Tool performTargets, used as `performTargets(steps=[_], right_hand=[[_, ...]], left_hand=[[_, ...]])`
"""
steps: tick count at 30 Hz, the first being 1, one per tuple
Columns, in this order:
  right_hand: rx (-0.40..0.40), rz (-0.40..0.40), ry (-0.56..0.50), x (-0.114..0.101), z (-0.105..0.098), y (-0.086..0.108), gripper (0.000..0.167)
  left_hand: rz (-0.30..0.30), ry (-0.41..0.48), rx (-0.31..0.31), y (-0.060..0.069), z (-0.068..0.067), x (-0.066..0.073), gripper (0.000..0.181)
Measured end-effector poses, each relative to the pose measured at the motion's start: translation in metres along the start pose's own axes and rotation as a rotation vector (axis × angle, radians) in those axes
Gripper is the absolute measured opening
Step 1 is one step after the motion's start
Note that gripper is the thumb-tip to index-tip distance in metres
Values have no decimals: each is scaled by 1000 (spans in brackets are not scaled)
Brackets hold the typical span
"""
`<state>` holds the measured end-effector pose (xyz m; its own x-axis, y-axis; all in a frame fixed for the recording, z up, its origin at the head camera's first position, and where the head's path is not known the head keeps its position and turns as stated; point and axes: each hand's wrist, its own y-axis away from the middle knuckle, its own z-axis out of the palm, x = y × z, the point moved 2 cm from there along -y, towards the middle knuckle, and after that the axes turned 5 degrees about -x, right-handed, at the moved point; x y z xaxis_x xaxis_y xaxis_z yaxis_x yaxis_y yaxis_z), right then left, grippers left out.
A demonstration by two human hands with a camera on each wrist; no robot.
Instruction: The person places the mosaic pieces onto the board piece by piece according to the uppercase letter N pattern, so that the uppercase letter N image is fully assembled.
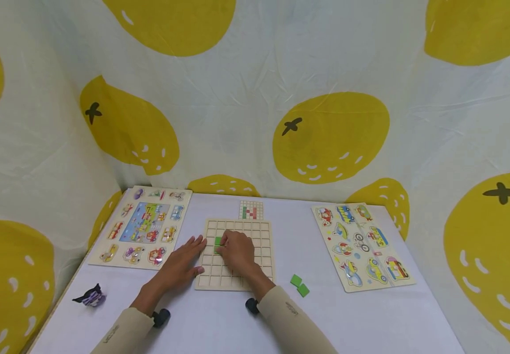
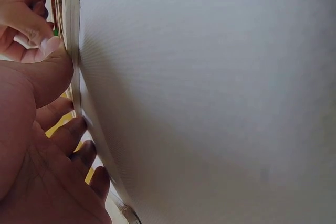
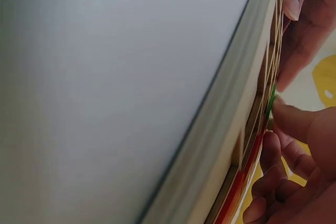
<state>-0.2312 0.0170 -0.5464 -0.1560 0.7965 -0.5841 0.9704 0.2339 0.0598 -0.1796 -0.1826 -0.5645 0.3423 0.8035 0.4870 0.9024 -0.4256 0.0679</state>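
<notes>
A wooden grid board (image 1: pixel 212 281) lies flat on the table, with a green square tile (image 1: pixel 218 241) in its upper left part. Just below that tile, my right hand (image 1: pixel 239 251) pinches another green tile (image 1: pixel 217 250) at the board with thumb and fingertips. The right wrist view shows the thumb against a green tile's edge (image 3: pixel 271 101), and red pieces (image 3: pixel 227 211) in the board nearer the camera; the hand hides these from above. My left hand (image 1: pixel 181 265) rests with fingers spread at the board's left edge, its thumb touching the rim.
Two loose green tiles (image 1: pixel 299 285) lie right of the board. A small pattern card (image 1: pixel 252 210) sits behind it. Picture puzzle boards lie to the left (image 1: pixel 144 226) and right (image 1: pixel 361 246). A crumpled purple-and-black item (image 1: pixel 92 297) is at the front left.
</notes>
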Motion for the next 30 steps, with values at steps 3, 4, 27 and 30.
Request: performTargets(steps=[3,4,27,30], right_hand=[[-8,-5,-1,-3,-1,-1,21],[-11,-7,-3,-4,-1,-1,20],[39,60,-128,48,-70,66,19],[64,101,-85,64,-79,78,23]], left_hand=[[-9,5,-7,-1,1,-1,84],[-7,3,-4,-2,1,-1,84],[13,-19,18,2,-5,7,83],[1,-13,8,2,-5,9,84]])
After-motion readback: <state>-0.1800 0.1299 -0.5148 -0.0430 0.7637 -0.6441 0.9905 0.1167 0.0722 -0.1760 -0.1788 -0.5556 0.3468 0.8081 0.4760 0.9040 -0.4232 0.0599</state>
